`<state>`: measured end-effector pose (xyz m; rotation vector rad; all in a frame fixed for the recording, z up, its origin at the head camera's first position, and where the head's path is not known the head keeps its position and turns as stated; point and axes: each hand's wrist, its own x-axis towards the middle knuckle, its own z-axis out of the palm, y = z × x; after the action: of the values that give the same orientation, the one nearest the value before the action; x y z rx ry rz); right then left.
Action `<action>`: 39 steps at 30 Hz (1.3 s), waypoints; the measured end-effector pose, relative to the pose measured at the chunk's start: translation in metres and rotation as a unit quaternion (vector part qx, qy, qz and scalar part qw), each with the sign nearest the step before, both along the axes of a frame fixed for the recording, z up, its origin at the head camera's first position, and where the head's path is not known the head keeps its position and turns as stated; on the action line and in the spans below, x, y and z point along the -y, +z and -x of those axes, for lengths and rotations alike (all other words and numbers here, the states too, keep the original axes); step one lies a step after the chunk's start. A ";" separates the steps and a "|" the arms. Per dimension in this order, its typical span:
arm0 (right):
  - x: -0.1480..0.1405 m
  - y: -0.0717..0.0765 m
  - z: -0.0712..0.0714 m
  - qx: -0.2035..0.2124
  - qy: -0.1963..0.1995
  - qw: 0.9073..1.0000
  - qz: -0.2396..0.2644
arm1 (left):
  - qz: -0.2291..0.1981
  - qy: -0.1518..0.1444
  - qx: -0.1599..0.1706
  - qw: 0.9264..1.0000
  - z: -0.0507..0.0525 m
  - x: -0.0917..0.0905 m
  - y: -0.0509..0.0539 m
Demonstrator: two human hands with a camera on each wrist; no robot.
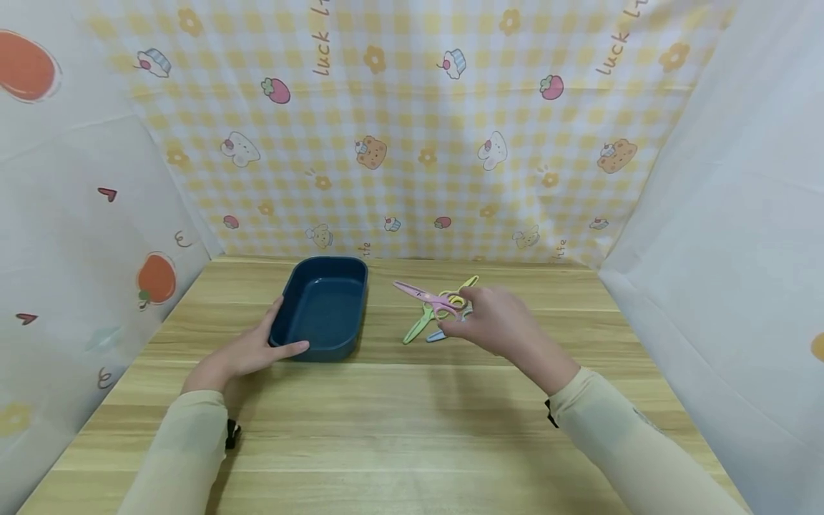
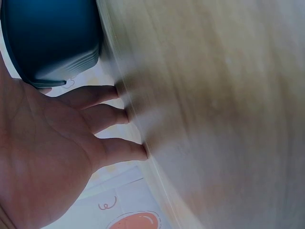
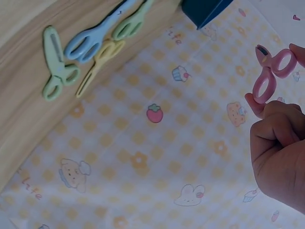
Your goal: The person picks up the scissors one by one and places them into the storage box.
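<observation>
My right hand point(image 1: 498, 323) pinches pink scissors point(image 1: 417, 292) by the handle loops, blades pointing left. In the right wrist view the pink scissors point(image 3: 268, 63) are up off the table, between fingertips and thumb. Below them lie green scissors point(image 1: 417, 329), blue scissors point(image 1: 436, 335) and yellow scissors point(image 1: 472, 282); my right hand partly covers this group. A second light green pair of scissors point(image 3: 53, 50) shows in the right wrist view. My left hand point(image 1: 247, 352) touches the near left corner of a dark blue box point(image 1: 327, 311), thumb along its front; other fingers reach down to the tabletop point(image 2: 214, 95).
The wooden table point(image 1: 380, 436) ends at a yellow checked curtain point(image 1: 412, 193) behind. White printed sheets stand on both sides. The box is open at the top, left of the scissors, with bare floor visible inside.
</observation>
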<state>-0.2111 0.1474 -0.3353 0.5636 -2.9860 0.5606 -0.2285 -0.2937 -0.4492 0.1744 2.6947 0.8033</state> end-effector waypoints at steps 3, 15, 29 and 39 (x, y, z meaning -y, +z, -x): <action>0.008 0.005 0.002 0.004 0.011 1.000 0.001 | -0.006 0.001 -0.003 1.000 0.000 0.000 0.000; 0.047 0.015 0.014 -0.025 0.054 0.997 0.044 | -0.025 0.004 -0.011 1.000 0.003 0.000 -0.003; 0.089 0.012 0.030 0.045 0.060 0.990 0.115 | -0.026 0.000 -0.010 1.000 0.005 -0.002 -0.003; 0.132 -0.003 0.048 0.038 0.099 0.994 0.037 | -0.030 0.000 -0.004 1.000 0.005 0.001 -0.003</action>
<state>-0.2590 0.0153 -0.3386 0.8571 -2.9843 0.7174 -0.2339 -0.2947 -0.4519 0.1921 2.6794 0.8848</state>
